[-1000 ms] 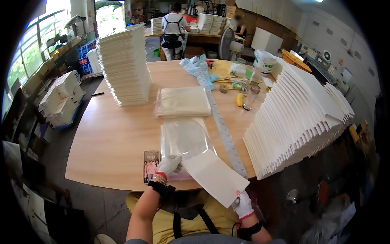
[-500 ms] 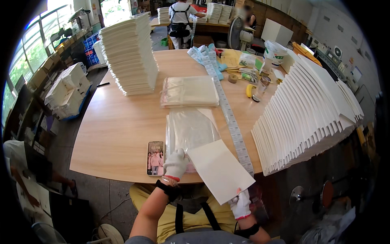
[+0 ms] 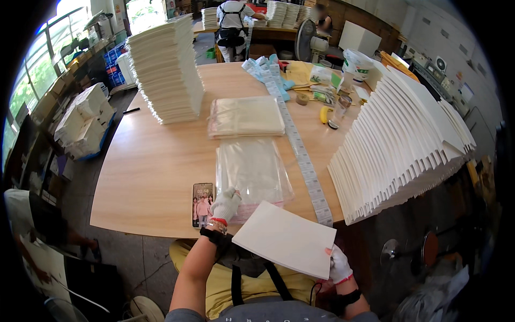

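Observation:
My right hand (image 3: 339, 265), in a white knit glove, grips the right edge of a flat white board (image 3: 289, 240). The board is tilted over my lap, in front of the table's near edge. At the near left corner of a pile of clear plastic bags (image 3: 252, 169), my left hand (image 3: 226, 205), also gloved, has its fingers curled together on the film. How much film they pinch is hard to make out. A phone (image 3: 203, 205) with a lit screen lies just left of that hand.
Another bundle of clear bags (image 3: 247, 117) lies farther back. A strip of printed labels (image 3: 301, 150) runs along the table (image 3: 145, 177). Tall stacks of white boards stand at left (image 3: 166, 72) and right (image 3: 397, 145). A banana (image 3: 324, 114) and a glass jar (image 3: 338, 119) sit near the right stack.
The white board has swung away from the bags, turning flatter and lower toward my lap with my right hand. My left hand stays at the bags' near corner, its fingers slightly shifted.

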`<state>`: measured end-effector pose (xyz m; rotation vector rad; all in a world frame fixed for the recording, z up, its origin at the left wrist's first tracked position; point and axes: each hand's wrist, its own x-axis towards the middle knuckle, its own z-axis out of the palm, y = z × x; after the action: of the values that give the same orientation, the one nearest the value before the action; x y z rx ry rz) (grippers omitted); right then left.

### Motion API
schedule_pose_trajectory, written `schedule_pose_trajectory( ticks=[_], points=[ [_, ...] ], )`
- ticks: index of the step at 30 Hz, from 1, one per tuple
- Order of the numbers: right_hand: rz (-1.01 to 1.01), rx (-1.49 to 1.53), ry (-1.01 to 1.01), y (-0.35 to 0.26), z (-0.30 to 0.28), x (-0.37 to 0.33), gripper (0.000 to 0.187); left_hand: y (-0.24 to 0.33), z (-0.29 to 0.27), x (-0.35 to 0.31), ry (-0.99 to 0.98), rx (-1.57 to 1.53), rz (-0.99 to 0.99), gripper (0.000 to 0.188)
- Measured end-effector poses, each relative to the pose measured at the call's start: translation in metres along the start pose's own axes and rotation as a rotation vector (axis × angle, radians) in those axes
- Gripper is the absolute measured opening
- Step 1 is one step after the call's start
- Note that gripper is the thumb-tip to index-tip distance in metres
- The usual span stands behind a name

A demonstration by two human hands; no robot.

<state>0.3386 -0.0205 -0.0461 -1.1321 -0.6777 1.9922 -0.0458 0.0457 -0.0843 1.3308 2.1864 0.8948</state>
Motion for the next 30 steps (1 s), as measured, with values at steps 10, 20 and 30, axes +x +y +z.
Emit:
schedule_pose_trajectory(
  ticks=[10, 20, 30],
  points=[
    [-0.041, 0.208, 0.159, 0.008, 0.009, 0.042, 0.020, 0.010, -0.006, -0.015, -0.193, -0.502, -0.158, 0.019],
    [-0.138, 0.172, 0.098, 0.016, 0.043, 0.004, 0.025, 0.020, 0.053, -0.069, -0.028, -0.710, 0.021, 0.067],
    [0.040, 0.192, 0.142, 0.052, 0.031, -0.025, 0.014, -0.024, 0.180, -0.145, -0.723, -1.917, -0.620, 0.044]
  ],
)
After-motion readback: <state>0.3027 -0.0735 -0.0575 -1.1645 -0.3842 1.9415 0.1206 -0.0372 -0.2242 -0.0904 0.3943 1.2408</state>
